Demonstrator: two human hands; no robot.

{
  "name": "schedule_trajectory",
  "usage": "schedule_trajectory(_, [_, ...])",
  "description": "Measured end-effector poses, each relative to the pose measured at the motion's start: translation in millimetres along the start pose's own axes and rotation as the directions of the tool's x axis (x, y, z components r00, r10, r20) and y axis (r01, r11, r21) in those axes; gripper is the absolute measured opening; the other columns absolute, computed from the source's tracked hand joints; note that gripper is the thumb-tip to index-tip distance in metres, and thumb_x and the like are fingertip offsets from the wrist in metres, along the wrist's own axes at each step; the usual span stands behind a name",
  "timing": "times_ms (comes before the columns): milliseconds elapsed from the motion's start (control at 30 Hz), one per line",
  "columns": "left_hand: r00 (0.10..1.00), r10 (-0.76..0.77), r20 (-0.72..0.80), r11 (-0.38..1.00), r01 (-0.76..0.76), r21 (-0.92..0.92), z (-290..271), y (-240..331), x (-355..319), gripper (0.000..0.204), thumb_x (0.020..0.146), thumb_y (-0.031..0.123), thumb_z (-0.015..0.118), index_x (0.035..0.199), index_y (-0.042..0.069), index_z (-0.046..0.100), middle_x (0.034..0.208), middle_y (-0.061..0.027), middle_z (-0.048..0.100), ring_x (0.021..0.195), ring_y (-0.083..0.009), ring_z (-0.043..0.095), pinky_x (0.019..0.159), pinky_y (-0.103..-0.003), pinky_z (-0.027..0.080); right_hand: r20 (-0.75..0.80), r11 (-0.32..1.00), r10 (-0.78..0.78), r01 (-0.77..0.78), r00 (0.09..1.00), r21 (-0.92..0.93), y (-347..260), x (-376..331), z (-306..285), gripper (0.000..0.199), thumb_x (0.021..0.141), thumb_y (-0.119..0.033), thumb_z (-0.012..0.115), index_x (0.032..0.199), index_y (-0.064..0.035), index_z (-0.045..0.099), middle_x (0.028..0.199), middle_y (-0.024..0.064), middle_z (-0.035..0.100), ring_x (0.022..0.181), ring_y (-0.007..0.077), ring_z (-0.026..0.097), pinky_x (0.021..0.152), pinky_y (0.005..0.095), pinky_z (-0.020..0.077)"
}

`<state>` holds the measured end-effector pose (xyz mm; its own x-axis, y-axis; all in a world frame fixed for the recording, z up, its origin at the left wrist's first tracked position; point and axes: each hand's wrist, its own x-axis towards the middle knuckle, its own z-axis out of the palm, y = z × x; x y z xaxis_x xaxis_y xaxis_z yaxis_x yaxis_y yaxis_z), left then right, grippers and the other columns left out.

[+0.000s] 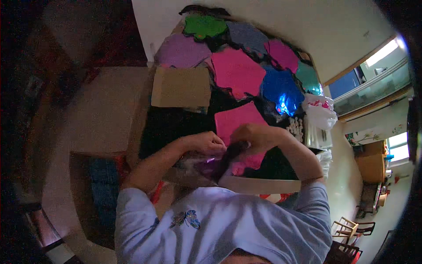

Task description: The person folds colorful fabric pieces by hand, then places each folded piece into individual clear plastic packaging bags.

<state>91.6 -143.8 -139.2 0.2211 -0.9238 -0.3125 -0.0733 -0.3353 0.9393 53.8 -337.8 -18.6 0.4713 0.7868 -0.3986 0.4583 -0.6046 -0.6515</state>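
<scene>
Grips the upper end of a dark purple piece (228, 160) in the bent fingers of the right hand (258, 135), just beside the left hand (205, 143). Curls the left fingers above a shiny purple wrapper (207, 166); cannot tell if gripping it. Has the dark piece slanting below and between both hands, toward the body. Shows beneath the right hand a pink wavy-edged sheet (237, 119); beyond the left, a brown cardboard panel (180, 86); beyond the right, a glossy blue packet (282, 88). Wears a butterfly motif (192, 219) bodyward of the hands. Cannot read any lettering through the blur.
</scene>
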Motion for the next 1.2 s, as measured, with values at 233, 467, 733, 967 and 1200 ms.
schedule_trajectory(233, [0.763, -0.445, -0.468, 0.866, 0.234, -0.441, -32.8, 67.8, -51.7, 0.045, 0.087, 0.028, 0.049, 0.125, 0.006, 0.039, 0.116, -0.0126, 0.052, 0.1, -0.0251, 0.053, 0.083, -0.036, 0.045, -0.681, 0.733, 0.383, 0.242, 0.625, 0.635, 13.8, -63.7, -26.1, 0.034, 0.069, -0.011, 0.066, 0.1, -0.0009, 0.057, 0.091, 0.0091, 0.06, 0.078, 0.0194, 0.058, 0.069, 0.0331, 0.0479])
schedule_trajectory(467, [0.617, 0.507, -0.602, 0.752, -0.658, -0.041, -42.6, -4.7, -57.6, 0.067, 0.078, 0.034, 0.062, 0.129, 0.004, 0.031, 0.127, -0.0182, 0.039, 0.109, -0.0298, 0.048, 0.09, -0.044, 0.043, -0.811, 0.493, 0.546, 0.703, 0.209, 0.513, 7.6, -36.4, -52.0, 0.03, 0.075, -0.01, 0.057, 0.103, -0.0027, 0.055, 0.097, 0.0088, 0.06, 0.087, 0.023, 0.059, 0.074, 0.0348, 0.0486])
schedule_trajectory(733, [0.601, -0.117, -0.791, 0.844, -0.359, -0.398, -42.4, 66.0, -96.9, 0.05, 0.076, 0.018, 0.067, 0.117, -0.001, 0.044, 0.109, -0.0181, 0.055, 0.095, -0.0279, 0.058, 0.076, -0.036, 0.052, -0.903, 0.846, 0.372, 0.321, 0.217, 0.426, 41.8, -36.2, -49.8, 0.032, 0.077, -0.014, 0.058, 0.107, -0.0042, 0.053, 0.102, 0.0085, 0.058, 0.093, 0.0219, 0.057, 0.081, 0.0349, 0.0452])
schedule_trajectory(967, [0.655, -0.02, -0.755, 0.951, -0.22, -0.216, -70.3, 74.0, -133.3, 0.02, 0.077, 0.011, 0.064, 0.09, -0.004, 0.061, 0.078, -0.0119, 0.064, 0.069, -0.0213, 0.063, 0.063, -0.031, 0.053, -0.989, 0.972, 0.077, -0.232, 0.126, 0.046, 100.1, -24.8, -75.3, 0.033, 0.082, -0.015, 0.055, 0.113, -0.0038, 0.05, 0.11, 0.0094, 0.056, 0.099, 0.0231, 0.054, 0.084, 0.0368, 0.0438])
schedule_trajectory(1200, [0.608, 0.002, -0.794, 0.97, -0.194, -0.146, -123.3, 79.7, -169.6, 0.017, 0.081, 0.014, 0.06, 0.089, 0.0, 0.063, 0.078, -0.0119, 0.065, 0.07, -0.0168, 0.064, 0.062, -0.027, 0.051, -0.995, 0.994, 0.099, -0.053, -0.013, 0.1, 123.2, 7.4, -149.6, 0.037, 0.086, -0.019, 0.051, 0.117, -0.002, 0.046, 0.116, 0.0113, 0.052, 0.107, 0.0252, 0.049, 0.09, 0.0391, 0.0407])
